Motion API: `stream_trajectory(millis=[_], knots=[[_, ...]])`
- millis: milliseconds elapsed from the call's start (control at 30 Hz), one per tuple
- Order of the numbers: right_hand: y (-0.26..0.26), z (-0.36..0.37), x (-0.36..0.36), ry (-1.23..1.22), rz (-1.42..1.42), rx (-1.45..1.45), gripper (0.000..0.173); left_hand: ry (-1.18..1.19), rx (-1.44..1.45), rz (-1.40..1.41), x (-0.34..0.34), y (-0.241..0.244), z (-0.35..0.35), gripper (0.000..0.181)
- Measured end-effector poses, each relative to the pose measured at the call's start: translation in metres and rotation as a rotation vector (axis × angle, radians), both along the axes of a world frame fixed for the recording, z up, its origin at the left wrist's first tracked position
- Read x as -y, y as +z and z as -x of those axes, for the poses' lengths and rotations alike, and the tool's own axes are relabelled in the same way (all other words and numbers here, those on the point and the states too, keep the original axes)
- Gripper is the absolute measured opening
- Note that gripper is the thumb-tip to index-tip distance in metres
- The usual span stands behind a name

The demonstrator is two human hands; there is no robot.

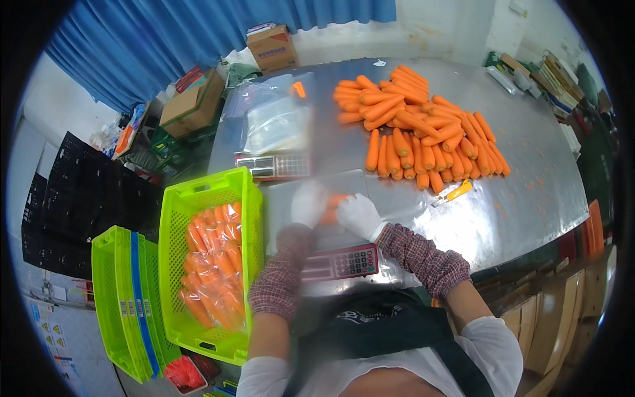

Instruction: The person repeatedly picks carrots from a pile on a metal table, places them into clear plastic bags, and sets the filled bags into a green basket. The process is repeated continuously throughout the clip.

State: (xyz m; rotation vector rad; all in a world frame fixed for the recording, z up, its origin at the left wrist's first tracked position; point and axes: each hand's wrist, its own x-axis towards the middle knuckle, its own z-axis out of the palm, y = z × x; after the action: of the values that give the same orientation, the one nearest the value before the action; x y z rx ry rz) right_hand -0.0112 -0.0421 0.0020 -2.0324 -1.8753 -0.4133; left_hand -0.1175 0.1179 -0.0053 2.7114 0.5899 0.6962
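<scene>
Both my hands wear white gloves and checked sleeve covers. Over the metal pan of a digital scale [342, 263], my left hand [308, 202] is blurred at the left end of a few carrots [331, 211]. My right hand [358, 214] is at their right end, its fingers curled against them. Whether a bag surrounds these carrots is too blurred to tell. A large pile of loose carrots [426, 134] lies on the steel table beyond my right hand. To my left, a lime-green plastic crate [255, 218] holds carrots in clear bags [213, 268].
A yellow utility knife [454, 193] lies near the carrot pile. A second scale [273, 167] and a stack of clear plastic bags [278, 126] are at the table's left. Nested green crates [111, 297] stand beside the filled one. Cardboard boxes [193, 104] sit behind.
</scene>
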Motion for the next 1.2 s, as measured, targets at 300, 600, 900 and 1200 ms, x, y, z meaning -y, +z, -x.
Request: stream_trajectory(millis=[300,600,900,1200], knots=[[0.026,-0.12,0.047,-0.629,0.029,-0.246,0.023,0.01,0.016,-0.022,-0.001,-0.004,-0.005,0.009],[0.013,-0.012,0.013,0.242,0.007,-0.12,0.062,-0.009,0.082,-0.057,-0.003,-0.004,-0.001,0.006],[0.022,-0.096,0.149,-0.45,-0.127,-0.199,0.041,0.023,0.017,-0.016,0.008,0.001,0.005,0.007],[-0.002,-0.006,0.006,0.073,0.069,-0.193,0.075,-0.063,0.083,-0.076,-0.005,-0.004,0.007,0.008]])
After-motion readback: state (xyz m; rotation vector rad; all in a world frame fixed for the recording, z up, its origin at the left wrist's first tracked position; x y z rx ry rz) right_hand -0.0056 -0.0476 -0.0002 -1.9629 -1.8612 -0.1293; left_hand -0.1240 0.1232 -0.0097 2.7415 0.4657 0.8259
